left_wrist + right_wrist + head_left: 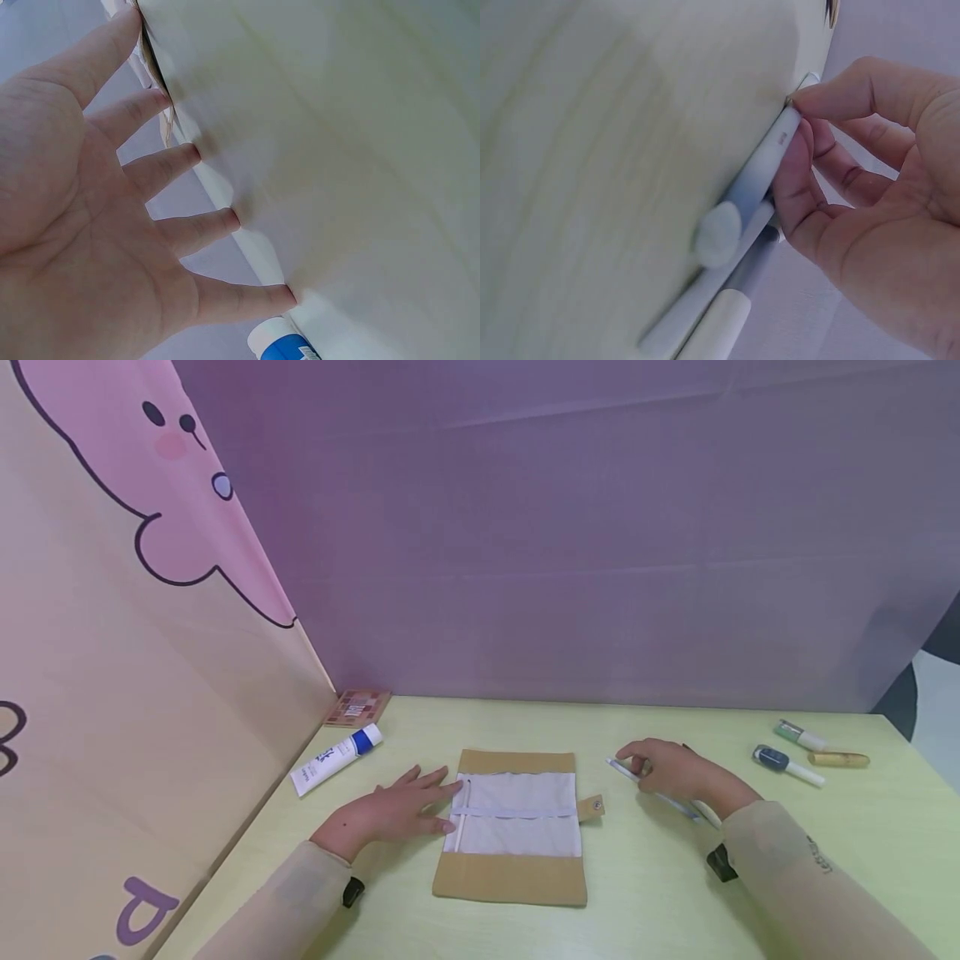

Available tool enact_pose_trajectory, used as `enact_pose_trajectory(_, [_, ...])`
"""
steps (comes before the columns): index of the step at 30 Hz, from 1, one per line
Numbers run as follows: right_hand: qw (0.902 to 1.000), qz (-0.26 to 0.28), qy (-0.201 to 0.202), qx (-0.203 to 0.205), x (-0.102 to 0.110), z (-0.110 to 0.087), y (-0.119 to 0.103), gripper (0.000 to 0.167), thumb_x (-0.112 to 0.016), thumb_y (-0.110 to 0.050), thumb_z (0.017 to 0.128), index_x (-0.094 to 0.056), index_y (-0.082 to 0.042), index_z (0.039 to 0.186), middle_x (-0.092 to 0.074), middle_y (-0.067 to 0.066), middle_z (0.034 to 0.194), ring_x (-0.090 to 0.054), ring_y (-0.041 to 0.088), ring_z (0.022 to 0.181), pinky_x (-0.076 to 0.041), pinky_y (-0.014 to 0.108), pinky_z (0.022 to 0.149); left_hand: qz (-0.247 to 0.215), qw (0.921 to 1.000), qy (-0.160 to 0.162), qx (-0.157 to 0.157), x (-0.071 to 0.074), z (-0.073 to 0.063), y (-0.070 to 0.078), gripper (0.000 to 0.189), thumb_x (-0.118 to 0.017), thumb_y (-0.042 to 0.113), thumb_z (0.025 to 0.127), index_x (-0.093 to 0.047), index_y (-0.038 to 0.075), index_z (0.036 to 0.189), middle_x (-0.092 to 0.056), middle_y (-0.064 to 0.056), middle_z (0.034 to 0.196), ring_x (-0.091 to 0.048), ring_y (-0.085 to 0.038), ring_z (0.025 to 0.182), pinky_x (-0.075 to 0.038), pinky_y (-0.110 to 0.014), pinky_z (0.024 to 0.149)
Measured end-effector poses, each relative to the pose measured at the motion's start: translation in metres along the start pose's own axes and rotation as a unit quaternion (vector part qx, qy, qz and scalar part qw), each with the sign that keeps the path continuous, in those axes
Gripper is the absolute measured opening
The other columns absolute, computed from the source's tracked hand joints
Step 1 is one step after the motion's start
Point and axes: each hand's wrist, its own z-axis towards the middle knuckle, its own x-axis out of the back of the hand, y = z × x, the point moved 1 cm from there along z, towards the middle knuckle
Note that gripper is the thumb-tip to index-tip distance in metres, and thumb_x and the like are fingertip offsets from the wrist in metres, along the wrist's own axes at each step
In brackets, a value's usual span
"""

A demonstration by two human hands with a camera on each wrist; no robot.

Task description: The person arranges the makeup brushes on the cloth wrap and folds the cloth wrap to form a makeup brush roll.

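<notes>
A tan roll-up pouch lies unrolled, its pale lining crossed by a thin elastic band. One slim white stick with a dark tip sits under the band near the left edge. My left hand is spread flat beside that edge, thumb and index fingertips touching it. Over to the right, my right hand pinches a slim white tool between thumb and fingers, low over the table. In the right wrist view this tool has a rounded pale end; another slender white piece lies beside it.
A white tube with a blue cap and a brown patterned card lie at the back left. Far right are a navy-and-white item, a green-and-white item and a wooden piece. Walls of cloth stand behind and left.
</notes>
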Motion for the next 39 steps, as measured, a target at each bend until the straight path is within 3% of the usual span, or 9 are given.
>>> enact_pose_trajectory(7, [0.9999, 0.008, 0.006, -0.007, -0.003, 0.001, -0.001, 0.054, -0.067, 0.003, 0.092, -0.063, -0.002, 0.146, -0.068, 0.018, 0.127, -0.069, 0.029, 0.108, -0.061, 0.042, 0.086, -0.003, 1.0000, -0.001, 0.004, 0.000, 0.000, 0.001, 0.072, -0.061, 0.056, 0.104, -0.038, 0.031, 0.167, -0.019, -0.007, 0.182, -0.011, -0.054, 0.166, -0.015, -0.095, 0.111])
enact_pose_trajectory(13, [0.9997, 0.016, 0.010, -0.013, -0.004, 0.002, -0.001, 0.054, -0.068, 0.002, 0.091, -0.064, -0.002, 0.145, -0.070, 0.017, 0.125, -0.068, 0.023, 0.099, -0.060, 0.038, 0.082, -0.003, 1.0000, 0.000, 0.005, -0.001, 0.000, 0.000, 0.071, -0.062, 0.056, 0.105, -0.038, 0.032, 0.167, -0.020, -0.007, 0.181, -0.011, -0.053, 0.166, -0.016, -0.095, 0.111])
enact_pose_trajectory(18, [0.9988, 0.045, 0.011, -0.015, -0.003, 0.001, 0.001, 0.053, -0.067, 0.000, 0.090, -0.066, -0.001, 0.143, -0.073, 0.017, 0.123, -0.069, 0.022, 0.097, -0.060, 0.037, 0.080, -0.001, 1.0000, -0.001, 0.005, -0.001, -0.001, 0.000, 0.071, -0.061, 0.056, 0.104, -0.038, 0.032, 0.167, -0.020, -0.007, 0.181, -0.012, -0.053, 0.166, -0.016, -0.095, 0.111])
enact_pose_trajectory(22, [0.9955, 0.092, 0.017, -0.015, 0.000, 0.001, 0.005, 0.051, -0.068, -0.005, 0.093, -0.066, -0.003, 0.144, -0.073, 0.017, 0.129, -0.067, 0.024, 0.107, -0.058, 0.035, 0.083, -0.001, 1.0000, -0.001, 0.005, -0.001, -0.001, 0.000, 0.071, -0.062, 0.057, 0.104, -0.038, 0.033, 0.167, -0.020, -0.006, 0.182, -0.012, -0.053, 0.166, -0.016, -0.095, 0.112])
enact_pose_trajectory(27, [0.9855, 0.167, 0.022, -0.019, 0.003, 0.001, 0.002, 0.052, -0.066, -0.014, 0.099, -0.063, -0.015, 0.150, -0.067, 0.013, 0.139, -0.064, 0.024, 0.116, -0.058, 0.034, 0.092, -0.002, 1.0000, -0.001, 0.006, -0.001, -0.001, 0.000, 0.072, -0.062, 0.057, 0.104, -0.038, 0.033, 0.167, -0.020, -0.006, 0.182, -0.012, -0.053, 0.166, -0.016, -0.095, 0.112])
enact_pose_trajectory(31, [0.9748, 0.222, 0.023, 0.002, 0.005, 0.006, -0.009, 0.056, -0.066, -0.013, 0.100, -0.057, -0.014, 0.156, -0.063, 0.016, 0.141, -0.066, 0.026, 0.121, -0.060, 0.039, 0.101, -0.002, 1.0000, 0.000, 0.004, -0.001, -0.001, -0.001, 0.072, -0.062, 0.058, 0.104, -0.038, 0.034, 0.167, -0.020, -0.006, 0.182, -0.012, -0.053, 0.166, -0.016, -0.095, 0.112])
enact_pose_trajectory(34, [0.9605, 0.277, 0.020, 0.016, 0.005, 0.011, -0.020, 0.062, -0.068, -0.008, 0.100, -0.051, -0.009, 0.159, -0.061, 0.020, 0.137, -0.068, 0.028, 0.121, -0.061, 0.038, 0.104, -0.002, 1.0000, 0.001, 0.003, -0.001, -0.001, 0.000, 0.072, -0.062, 0.057, 0.104, -0.038, 0.033, 0.167, -0.020, -0.006, 0.182, -0.012, -0.053, 0.166, -0.016, -0.095, 0.111])
enact_pose_trajectory(39, [0.9360, 0.351, 0.013, 0.026, 0.002, 0.024, -0.040, 0.070, -0.068, 0.000, 0.097, -0.043, -0.005, 0.163, -0.060, 0.014, 0.127, -0.068, 0.023, 0.113, -0.062, 0.034, 0.100, -0.002, 1.0000, 0.001, 0.003, -0.001, 0.000, -0.001, 0.072, -0.062, 0.056, 0.104, -0.038, 0.033, 0.167, -0.020, -0.006, 0.182, -0.012, -0.053, 0.166, -0.016, -0.095, 0.111])
